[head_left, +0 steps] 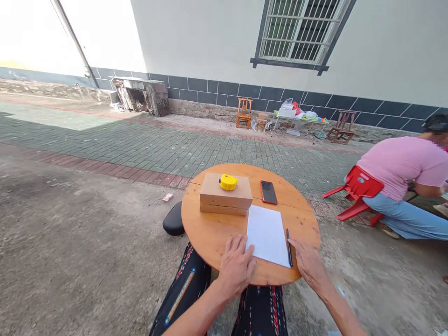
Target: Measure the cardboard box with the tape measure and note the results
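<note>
My left hand (237,263) lies with fingers stretched out on the round wooden table, its fingertips at the lower left edge of a white sheet of paper (266,233). On the right, my right hand (308,263) rests at the table's edge, its index finger reaching to a black pen (289,248) along the paper's right side. Neither hand grips anything. Behind the paper sits a closed cardboard box (224,205) with a yellow tape measure (228,182) on top. A phone in a red case (269,192) lies right of the box.
The round wooden table (210,233) stands over my knees. At the right a person in a pink shirt (406,161) sits on a red plastic chair (364,186). A black rounded object (174,219) is left of the table. Wooden chairs and a cluttered folding table (301,116) line the wall.
</note>
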`<state>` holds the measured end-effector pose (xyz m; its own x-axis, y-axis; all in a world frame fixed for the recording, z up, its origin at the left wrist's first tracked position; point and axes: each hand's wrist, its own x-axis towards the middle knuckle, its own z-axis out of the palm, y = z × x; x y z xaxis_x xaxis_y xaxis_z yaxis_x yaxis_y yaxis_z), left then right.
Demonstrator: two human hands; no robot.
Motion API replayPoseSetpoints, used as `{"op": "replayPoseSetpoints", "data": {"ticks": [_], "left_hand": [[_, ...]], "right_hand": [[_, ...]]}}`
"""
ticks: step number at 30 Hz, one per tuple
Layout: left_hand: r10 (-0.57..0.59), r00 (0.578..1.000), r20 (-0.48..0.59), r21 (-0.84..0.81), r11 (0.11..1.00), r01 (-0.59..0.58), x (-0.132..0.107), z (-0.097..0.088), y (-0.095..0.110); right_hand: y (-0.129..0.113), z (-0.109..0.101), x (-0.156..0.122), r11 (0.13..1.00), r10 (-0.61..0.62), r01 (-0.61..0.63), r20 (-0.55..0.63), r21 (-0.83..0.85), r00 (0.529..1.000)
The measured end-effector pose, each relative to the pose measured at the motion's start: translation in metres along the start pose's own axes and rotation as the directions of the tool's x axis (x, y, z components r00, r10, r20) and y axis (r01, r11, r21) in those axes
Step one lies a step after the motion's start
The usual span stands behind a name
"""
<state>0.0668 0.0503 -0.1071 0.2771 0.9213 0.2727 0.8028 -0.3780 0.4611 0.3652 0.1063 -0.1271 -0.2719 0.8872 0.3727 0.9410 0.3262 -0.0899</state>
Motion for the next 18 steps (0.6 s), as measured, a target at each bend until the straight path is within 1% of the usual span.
{"op": "replayPoseSetpoints", "data": {"ticks": [3, 7, 10, 13, 18], "left_hand": [[0.011, 1.0, -0.024, 0.009, 1.0, -0.01, -0.001, 0.003, -0.001], [0.029, 0.997, -0.065, 0.047, 0.999, -0.026, -0.008, 0.003, -0.003], [0.052, 0.994, -0.096, 0.071, 0.996, -0.045, -0.017, 0.0, -0.006], [0.087, 0.989, -0.12, 0.075, 0.994, -0.078, -0.027, -0.004, -0.012], [0.125, 0.983, -0.136, 0.047, 0.992, -0.119, -0.038, -0.009, -0.023]], "right_hand": [[-0.01, -0.008, 0.002, 1.0, 0.007, -0.007, -0.048, -0.016, 0.999], [-0.041, -0.016, -0.005, 0.999, -0.045, 0.045, -0.058, 0.003, 0.997], [-0.069, -0.02, -0.013, 0.993, -0.107, 0.108, -0.016, 0.055, 0.994], [-0.092, -0.029, -0.017, 0.985, -0.14, 0.134, 0.049, 0.111, 0.989], [-0.111, -0.045, -0.017, 0.973, -0.177, 0.147, 0.164, 0.178, 0.971]]}}
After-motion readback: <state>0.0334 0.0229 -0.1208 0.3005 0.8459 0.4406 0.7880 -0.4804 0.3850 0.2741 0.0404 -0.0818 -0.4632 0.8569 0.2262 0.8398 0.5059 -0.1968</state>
